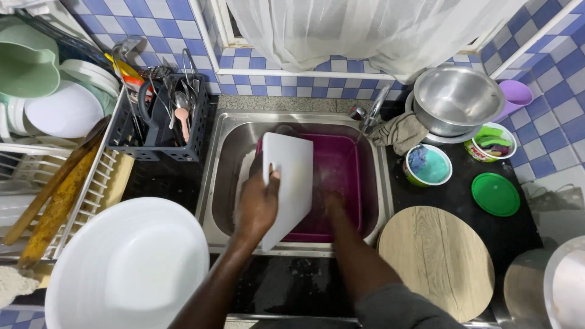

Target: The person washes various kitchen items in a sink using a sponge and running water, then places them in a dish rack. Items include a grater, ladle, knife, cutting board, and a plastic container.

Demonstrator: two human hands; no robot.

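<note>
left hand: gripping the white cutting board by its left edge, thumb lying over the face, board standing tilted on its long side
right hand: reaching down behind the board into the basin, fingers hidden (cannot tell whether clenched or loose)
cutting board: sitting over the purple basin, lower corner reaching past the front rim of the sink
purple basin: resting inside the steel sink, filling most of it
tap: standing at the back right corner of the sink, grey cloth lying just beside it
left side: black cutlery caddy holding utensils, white dish rack carrying wooden spoons, big white bowl sitting in front on the counter
right side: steel mixing bowl, two small tubs (one with blue contents), green lid, round wooden board lying nearest the sink
</note>
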